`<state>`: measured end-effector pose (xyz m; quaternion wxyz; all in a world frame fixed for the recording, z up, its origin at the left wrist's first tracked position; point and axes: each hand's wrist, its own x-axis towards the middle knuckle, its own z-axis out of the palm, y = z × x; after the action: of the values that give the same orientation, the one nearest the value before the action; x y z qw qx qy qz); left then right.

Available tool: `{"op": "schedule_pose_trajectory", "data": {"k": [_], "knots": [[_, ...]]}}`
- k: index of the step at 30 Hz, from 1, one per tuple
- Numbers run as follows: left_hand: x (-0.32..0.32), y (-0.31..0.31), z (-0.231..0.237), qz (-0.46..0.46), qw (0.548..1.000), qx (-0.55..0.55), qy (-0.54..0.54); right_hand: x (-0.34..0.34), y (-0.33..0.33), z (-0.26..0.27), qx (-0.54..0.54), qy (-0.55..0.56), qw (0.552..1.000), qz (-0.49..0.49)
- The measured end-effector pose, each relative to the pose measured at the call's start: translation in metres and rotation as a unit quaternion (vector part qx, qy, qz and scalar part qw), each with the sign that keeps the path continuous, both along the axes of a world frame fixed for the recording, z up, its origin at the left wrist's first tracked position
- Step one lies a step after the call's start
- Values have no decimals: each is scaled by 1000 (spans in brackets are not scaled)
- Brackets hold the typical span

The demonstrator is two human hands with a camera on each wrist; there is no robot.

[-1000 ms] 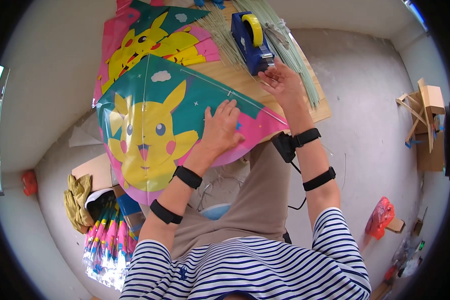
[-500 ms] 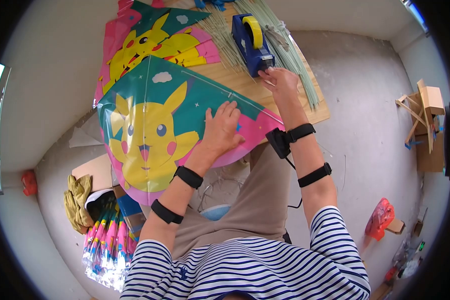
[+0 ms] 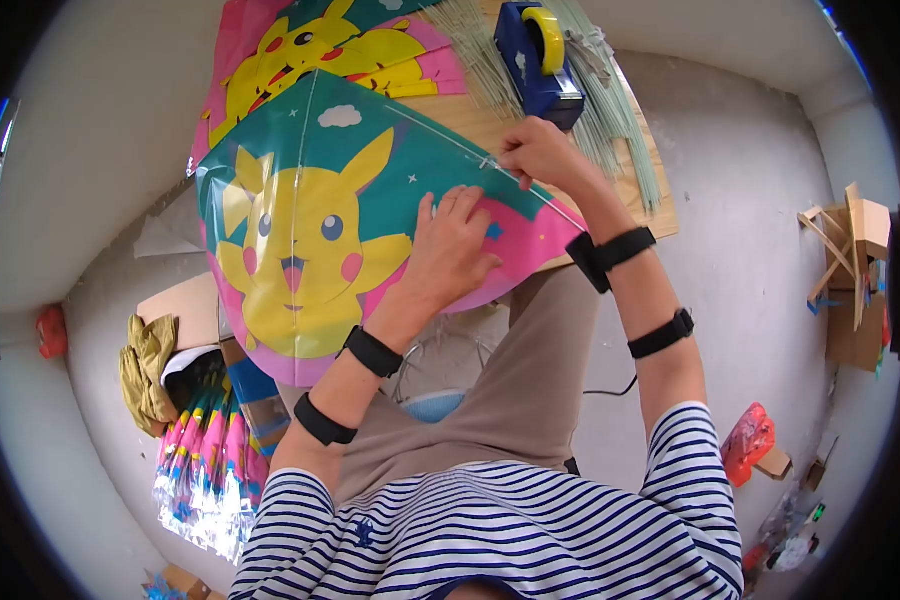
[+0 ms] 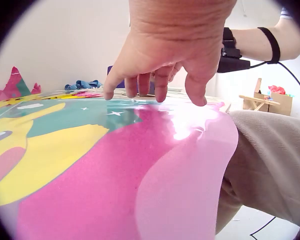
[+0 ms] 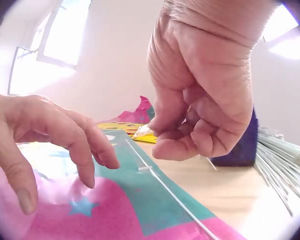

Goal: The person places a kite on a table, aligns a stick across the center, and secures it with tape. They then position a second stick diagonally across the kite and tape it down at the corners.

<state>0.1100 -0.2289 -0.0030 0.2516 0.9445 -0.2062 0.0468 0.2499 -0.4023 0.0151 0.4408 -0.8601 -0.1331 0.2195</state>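
Observation:
A cartoon-printed kite sheet (image 3: 270, 330), green and pink with a yellow figure, lies over the table's near edge. My left hand (image 3: 452, 245) rests on its right part, fingers spread and fingertips on the sheet in the left wrist view. Along the kite's upper right edge runs a thin white rod (image 5: 182, 202). Close over that rod, my right hand (image 3: 548, 158) pinches a small whitish, see-through piece of tape (image 5: 143, 131) between thumb and curled fingers. Just beyond the right hand stands a blue tape dispenser (image 3: 512, 60) with a yellow roll.
More printed kite sheets (image 3: 390, 75) lie at the back of the wooden table (image 3: 660, 215). Bundled thin pale rods (image 3: 625, 140) lie right of the dispenser. On the floor are folded kites (image 3: 205, 450) at left and a red bag (image 3: 748, 445) at right.
My right hand has left the dispenser's cutting end and come over the rod on the kite's edge, now with the tape piece. My left hand stays on the sheet. The head view has shifted slightly.

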Motion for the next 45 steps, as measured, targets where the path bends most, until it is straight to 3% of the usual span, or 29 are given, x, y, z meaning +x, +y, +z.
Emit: {"op": "schedule_pose_trajectory", "data": {"k": [4, 7, 34, 43, 45], "knots": [[1, 20, 5, 29, 999, 15, -5, 30, 37, 4, -163, -12, 973, 162], [5, 28, 4, 36, 999, 12, -7, 39, 49, 2, -232, -10, 956, 177], [35, 15, -13, -5, 999, 47, -5, 47, 56, -12, -305, -66, 932, 185], [33, 10, -15, 3, 998, 53, -15, 49, 53, -3, -306, 7, 940, 150], [33, 9, -14, 7, 998, 55, -8, 49, 52, -4, -269, 32, 957, 101]]}}
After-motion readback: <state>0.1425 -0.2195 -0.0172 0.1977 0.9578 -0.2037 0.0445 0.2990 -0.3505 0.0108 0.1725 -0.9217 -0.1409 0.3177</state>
